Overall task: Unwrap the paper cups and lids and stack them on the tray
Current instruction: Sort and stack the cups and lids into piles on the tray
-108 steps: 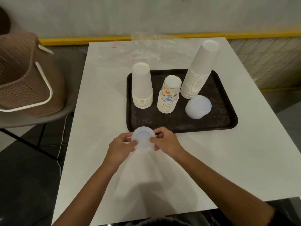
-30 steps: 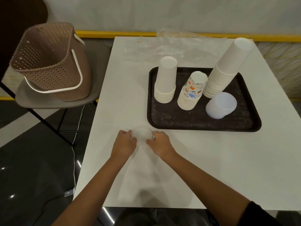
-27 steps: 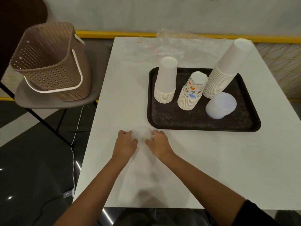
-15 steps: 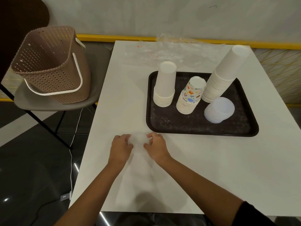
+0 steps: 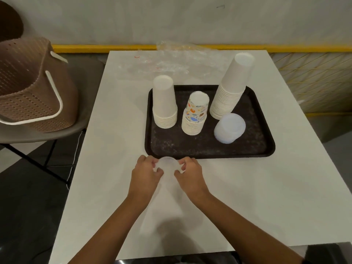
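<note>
The wrapped sleeve of lids (image 5: 167,166) sits on the bench (image 5: 247,197), just short of the near edge of the tray (image 5: 190,151). Its length trails back toward the person, probably so the plastic can be opened at the far end. The left hand (image 5: 145,173) and right hand (image 5: 188,174) flank that end, each grip pinching the wrap, wrists low and forearms converging. Unwrapped lids (image 5: 229,128) already sit on the tray beside the printed cups (image 5: 196,113).

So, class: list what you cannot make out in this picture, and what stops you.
- Head view, wrapped lids: count unreadable; left hand and right hand cover the sides.
- Head view, basket: inside hidden by its own wall, left edge cuts it.
- Head view, lid pile on tray: layers too faint to count.
</note>
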Action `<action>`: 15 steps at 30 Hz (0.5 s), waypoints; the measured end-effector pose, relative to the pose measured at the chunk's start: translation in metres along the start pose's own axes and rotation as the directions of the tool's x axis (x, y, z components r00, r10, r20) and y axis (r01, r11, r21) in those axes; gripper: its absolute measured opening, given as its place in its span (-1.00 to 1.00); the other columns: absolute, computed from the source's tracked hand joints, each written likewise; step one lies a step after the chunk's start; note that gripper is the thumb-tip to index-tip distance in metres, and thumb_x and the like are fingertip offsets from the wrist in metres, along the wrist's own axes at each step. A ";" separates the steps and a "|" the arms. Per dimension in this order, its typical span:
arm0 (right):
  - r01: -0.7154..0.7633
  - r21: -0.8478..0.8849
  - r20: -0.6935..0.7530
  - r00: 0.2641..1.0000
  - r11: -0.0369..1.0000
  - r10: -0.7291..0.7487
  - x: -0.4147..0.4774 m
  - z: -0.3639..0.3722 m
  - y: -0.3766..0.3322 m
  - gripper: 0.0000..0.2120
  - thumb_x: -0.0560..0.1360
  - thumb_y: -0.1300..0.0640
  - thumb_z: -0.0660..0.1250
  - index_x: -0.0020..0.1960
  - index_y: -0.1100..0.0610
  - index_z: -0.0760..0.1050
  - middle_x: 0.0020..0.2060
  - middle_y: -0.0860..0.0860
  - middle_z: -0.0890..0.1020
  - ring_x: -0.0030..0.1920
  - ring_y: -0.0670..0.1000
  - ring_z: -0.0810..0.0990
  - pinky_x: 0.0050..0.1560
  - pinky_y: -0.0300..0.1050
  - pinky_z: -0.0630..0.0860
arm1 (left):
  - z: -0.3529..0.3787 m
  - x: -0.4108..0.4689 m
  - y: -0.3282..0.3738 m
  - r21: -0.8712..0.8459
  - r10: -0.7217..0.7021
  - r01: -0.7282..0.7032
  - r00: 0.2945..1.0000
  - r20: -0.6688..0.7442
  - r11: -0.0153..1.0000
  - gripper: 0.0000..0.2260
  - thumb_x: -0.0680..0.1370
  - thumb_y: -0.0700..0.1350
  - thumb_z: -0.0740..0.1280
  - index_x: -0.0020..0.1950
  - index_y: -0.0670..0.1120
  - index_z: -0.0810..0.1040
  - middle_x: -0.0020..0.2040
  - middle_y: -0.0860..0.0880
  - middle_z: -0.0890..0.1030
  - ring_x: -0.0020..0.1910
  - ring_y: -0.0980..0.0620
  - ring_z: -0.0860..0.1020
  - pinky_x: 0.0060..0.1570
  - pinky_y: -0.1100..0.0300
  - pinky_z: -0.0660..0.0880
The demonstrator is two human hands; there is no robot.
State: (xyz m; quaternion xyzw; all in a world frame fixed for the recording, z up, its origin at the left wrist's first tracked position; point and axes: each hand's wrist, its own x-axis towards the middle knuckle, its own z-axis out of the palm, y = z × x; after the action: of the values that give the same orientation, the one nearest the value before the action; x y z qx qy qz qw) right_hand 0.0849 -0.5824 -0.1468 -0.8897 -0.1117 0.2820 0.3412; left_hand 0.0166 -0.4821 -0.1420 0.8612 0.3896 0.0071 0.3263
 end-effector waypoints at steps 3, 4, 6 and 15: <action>-0.030 0.003 -0.057 0.998 1.000 0.030 0.007 -0.030 0.012 -0.65 0.51 0.15 0.32 0.28 0.14 0.39 0.24 0.08 0.46 0.15 0.01 0.49 0.15 -0.26 0.42 | 0.012 0.006 0.035 0.060 0.078 -0.080 0.996 0.031 0.995 -0.76 0.52 -0.14 0.32 0.18 -0.13 0.51 0.14 -0.09 0.47 -0.10 0.07 0.43 -0.06 0.30 0.35; -0.028 0.014 -0.082 0.996 1.000 0.029 0.009 -0.041 0.017 -0.68 0.50 0.16 0.33 0.24 0.15 0.42 0.20 0.09 0.48 0.08 -0.01 0.49 0.07 -0.29 0.41 | 0.017 0.008 0.047 0.065 0.105 -0.108 0.994 0.043 0.992 -0.75 0.52 -0.15 0.32 0.18 -0.13 0.51 0.15 -0.09 0.46 -0.10 0.07 0.43 -0.06 0.31 0.34; -0.021 0.026 -0.130 0.991 0.999 0.024 0.014 -0.063 0.027 -0.74 0.49 0.17 0.35 0.16 0.17 0.46 0.13 0.10 0.51 -0.04 -0.06 0.45 -0.04 -0.33 0.38 | 0.026 0.011 0.071 0.057 0.147 -0.152 0.986 0.072 0.987 -0.73 0.51 -0.16 0.34 0.20 -0.15 0.51 0.16 -0.10 0.46 -0.06 0.04 0.47 -0.04 0.31 0.35; 0.043 0.041 -0.293 0.956 0.998 -0.029 0.046 -0.159 0.040 -0.66 0.46 0.18 0.38 0.21 0.17 0.43 0.14 0.12 0.51 -0.06 -0.07 0.46 -0.23 -0.49 0.37 | 0.054 0.031 0.165 -0.001 0.281 -0.281 0.959 0.014 0.960 -0.69 0.56 -0.14 0.27 0.31 -0.10 0.43 0.28 -0.08 0.41 0.18 -0.01 0.44 0.17 0.26 0.37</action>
State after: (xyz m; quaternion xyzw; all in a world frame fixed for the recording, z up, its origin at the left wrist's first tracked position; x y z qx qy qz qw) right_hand 0.2146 -0.6811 -0.0962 -0.9111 -0.0697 0.1437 0.3800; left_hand 0.1625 -0.5709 -0.0977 0.9080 0.2609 0.0472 0.3243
